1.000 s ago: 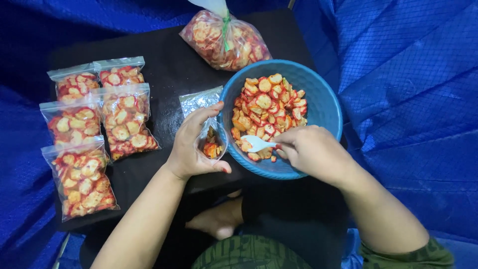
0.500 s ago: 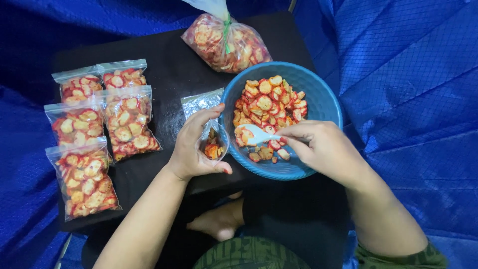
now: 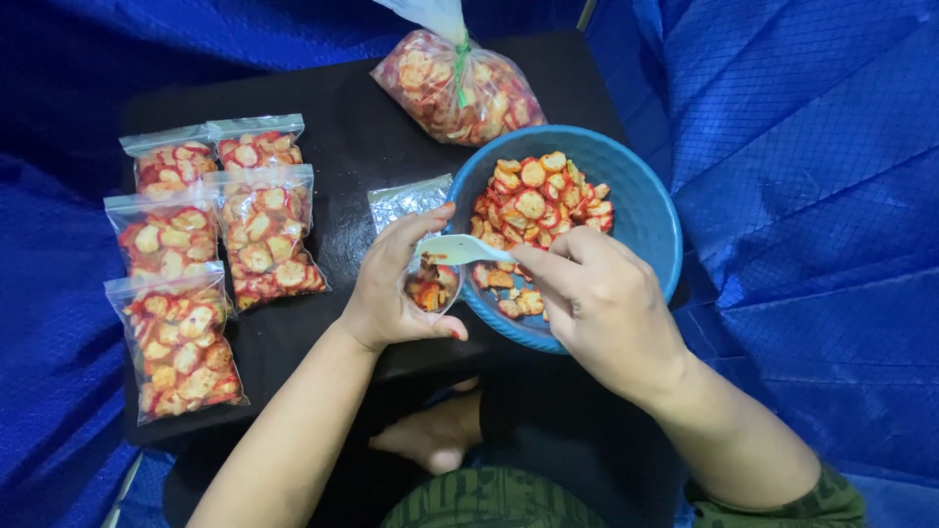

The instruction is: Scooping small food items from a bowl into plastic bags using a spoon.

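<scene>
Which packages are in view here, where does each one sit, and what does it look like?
Five filled zip bags: left side of the black table, flat, clear, holding red-and-cream chips.
Large tied bag: top centre, bulging, clear, green tie.
Small open bag: held by left hand beside the blue bowl, partly filled; right hand tips a white spoon over it.

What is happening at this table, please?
A person is packing red-edged chips. The left hand holds a small clear bag open, and the right hand tips a white spoon over its mouth. The chips come from a blue bowl. Five filled zip bags lie on the left of the black table.
</scene>
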